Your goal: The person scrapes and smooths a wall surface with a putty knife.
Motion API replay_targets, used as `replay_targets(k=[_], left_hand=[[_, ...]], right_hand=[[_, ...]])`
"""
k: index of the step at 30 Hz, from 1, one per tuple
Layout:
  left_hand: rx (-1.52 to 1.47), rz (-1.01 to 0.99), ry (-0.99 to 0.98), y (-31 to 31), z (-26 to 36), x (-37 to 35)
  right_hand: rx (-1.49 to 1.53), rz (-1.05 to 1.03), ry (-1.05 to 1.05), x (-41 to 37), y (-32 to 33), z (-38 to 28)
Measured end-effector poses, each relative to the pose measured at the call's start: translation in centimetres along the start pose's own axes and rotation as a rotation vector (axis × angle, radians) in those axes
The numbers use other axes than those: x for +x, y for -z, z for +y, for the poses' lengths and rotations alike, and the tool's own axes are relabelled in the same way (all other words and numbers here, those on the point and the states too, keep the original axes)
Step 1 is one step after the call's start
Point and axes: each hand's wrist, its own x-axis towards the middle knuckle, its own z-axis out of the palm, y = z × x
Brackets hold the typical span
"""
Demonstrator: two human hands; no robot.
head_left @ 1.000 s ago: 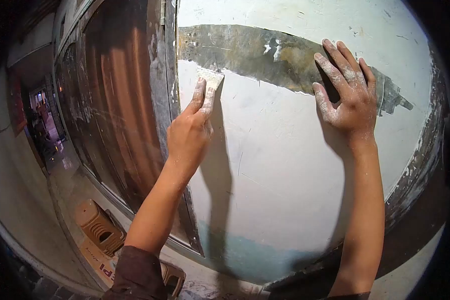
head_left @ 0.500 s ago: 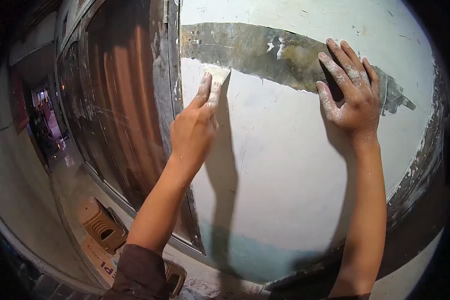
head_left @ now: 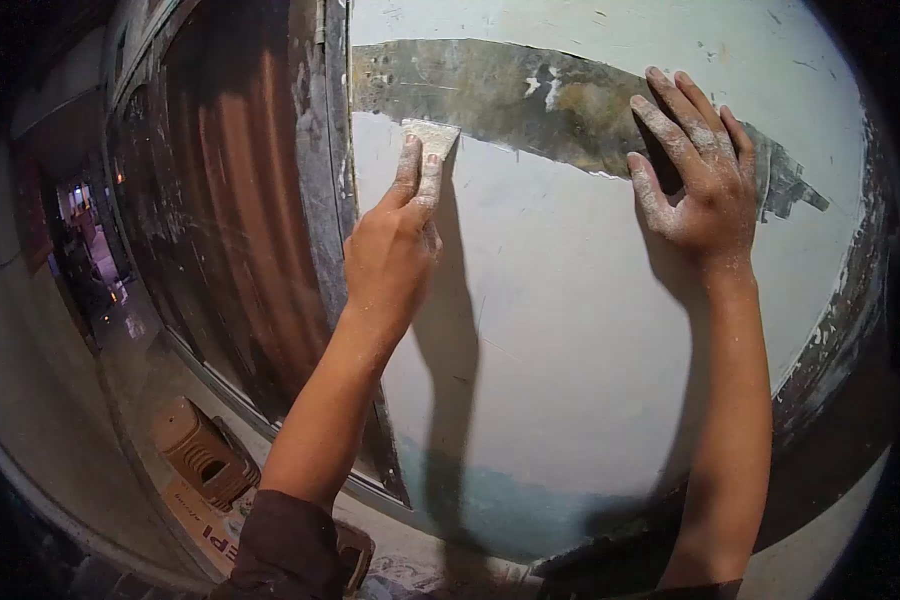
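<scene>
My left hand (head_left: 395, 235) grips a scraper (head_left: 433, 136) with two fingers stretched along its blade, which is coated in white powder. The blade's wide edge meets the wall at the lower border of a bare grey strip (head_left: 495, 90). White paint (head_left: 570, 290) covers the wall below and above that strip. My right hand (head_left: 705, 190) rests on the wall at the strip's right part, fingers spread and dusted white. It holds nothing. The scraper's handle is hidden inside my left hand.
Left of the wall stands a dark wooden door (head_left: 240, 200) with a worn frame. A brown plastic stool (head_left: 205, 455) and a flattened cardboard piece (head_left: 195, 520) lie low at the left. A passage (head_left: 95, 240) runs off at far left. The wall's right edge is chipped.
The scraper and my left hand have shifted slightly on the wall, and a little more of the blade shows. My right hand keeps its place on the wall. The view has moved slightly.
</scene>
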Motion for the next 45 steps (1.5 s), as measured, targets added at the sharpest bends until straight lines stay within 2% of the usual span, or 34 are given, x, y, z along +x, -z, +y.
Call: replay_targets(k=[3,7,9,13,15,17,24,27,29,39,41,42,43,45], left_hand=[[-0.027,-0.052,0.004,0.6,-0.1,-0.6],[-0.007,0.015,-0.023,-0.1,-0.7,-0.6],[0.042,-0.092,0.032,0.3,-0.1,0.1],[-0.018,-0.049,0.007,0.2,-0.4,-1.1],[-0.009,-0.100,0.025,0.4,-0.4,-1.0],[-0.031,-0.019,-0.017,0.2,-0.1,-0.4],[-0.023,-0.092,0.024,0.4,-0.2,-1.0],[-0.034,-0.038,-0.025,0.2,-0.1,-0.5],[-0.045,-0.094,-0.004,0.6,0.0,-1.0],[-0.052,-0.027,0.009,0.1,0.8,-1.0],[-0.018,-0.146,0.071,0.7,0.9,-0.4],[-0.021,-0.024,0.000,0.2,0.6,-0.3],[-0.015,-0.001,-0.015,0.2,0.6,-0.5],[0.014,-0.058,0.038,0.5,1.0,-1.2]], right_hand=[[0.023,0.008,0.001,0.1,0.3,-0.1],[0.030,0.004,-0.005,0.2,0.4,-0.2],[0.021,-0.004,-0.010,0.2,0.5,-0.3],[0.017,0.022,-0.001,0.1,0.1,-0.1],[0.024,0.022,-0.002,0.2,0.1,0.0],[0.017,0.018,0.001,0.1,0.1,0.0],[0.041,0.020,-0.011,0.2,0.3,-0.1],[0.048,0.024,-0.010,0.0,0.2,-0.1],[0.046,0.030,-0.011,0.0,0.1,0.1],[0.057,0.036,-0.011,0.1,0.3,0.0],[0.059,0.037,-0.011,0.1,0.4,-0.1],[0.067,0.038,-0.010,0.1,0.4,-0.1],[0.076,0.039,-0.009,0.1,0.4,0.0],[0.077,0.048,-0.007,0.0,0.2,0.0]])
